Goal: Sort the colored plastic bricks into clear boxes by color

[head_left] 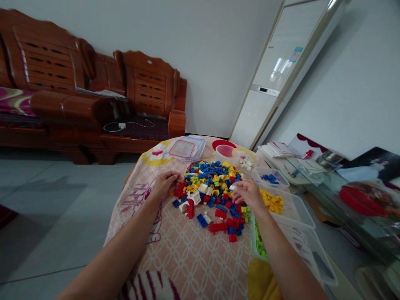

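Note:
A heap of mixed toy building bricks [215,177] in blue, yellow, red, white and green is spread over a round table. My right hand [249,195] is above the right side of the heap, its fingers closed on a small white brick [232,188]. At the left edge of the heap is my left hand [167,184], fingers curled together; whatever they hold, if anything, is hidden. Loose bricks lie in front of the heap, among them a blue brick [202,221] and a red piece [218,227].
Clear containers along the right hold blue bricks [270,179], yellow bricks [272,202] and green bricks [259,241]. White bricks [246,162] lie behind the heap, near a pink bowl [225,151] and flat lids [187,149]. A glass side table [331,200] stands at the right.

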`<control>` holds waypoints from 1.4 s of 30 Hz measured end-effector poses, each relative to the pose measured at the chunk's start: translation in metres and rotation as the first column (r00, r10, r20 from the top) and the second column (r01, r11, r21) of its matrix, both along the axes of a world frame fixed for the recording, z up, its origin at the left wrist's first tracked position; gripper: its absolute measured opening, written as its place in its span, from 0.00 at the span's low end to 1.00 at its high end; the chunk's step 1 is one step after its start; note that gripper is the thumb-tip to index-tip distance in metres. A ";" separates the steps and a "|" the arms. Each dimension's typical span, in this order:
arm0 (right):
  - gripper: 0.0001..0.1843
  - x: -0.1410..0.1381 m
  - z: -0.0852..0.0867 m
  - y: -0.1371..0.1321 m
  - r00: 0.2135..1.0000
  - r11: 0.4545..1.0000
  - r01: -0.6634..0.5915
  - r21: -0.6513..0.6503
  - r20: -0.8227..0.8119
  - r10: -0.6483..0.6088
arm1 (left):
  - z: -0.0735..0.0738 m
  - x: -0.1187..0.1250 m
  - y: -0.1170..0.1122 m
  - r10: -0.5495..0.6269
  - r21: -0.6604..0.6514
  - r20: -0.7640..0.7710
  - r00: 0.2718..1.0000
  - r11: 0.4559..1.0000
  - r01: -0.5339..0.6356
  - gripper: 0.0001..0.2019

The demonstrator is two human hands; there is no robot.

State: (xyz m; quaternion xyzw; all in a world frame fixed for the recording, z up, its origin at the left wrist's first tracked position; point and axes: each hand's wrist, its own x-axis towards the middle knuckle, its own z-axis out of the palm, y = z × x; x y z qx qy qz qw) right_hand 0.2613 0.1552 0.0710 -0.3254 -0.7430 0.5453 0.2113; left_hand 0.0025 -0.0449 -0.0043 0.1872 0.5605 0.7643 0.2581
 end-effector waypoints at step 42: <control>0.07 -0.005 -0.013 -0.058 0.644 0.415 -0.719 0.557 0.758 0.100 | -0.002 0.000 0.000 0.005 0.006 -0.012 1.000 1.000 -0.005 0.15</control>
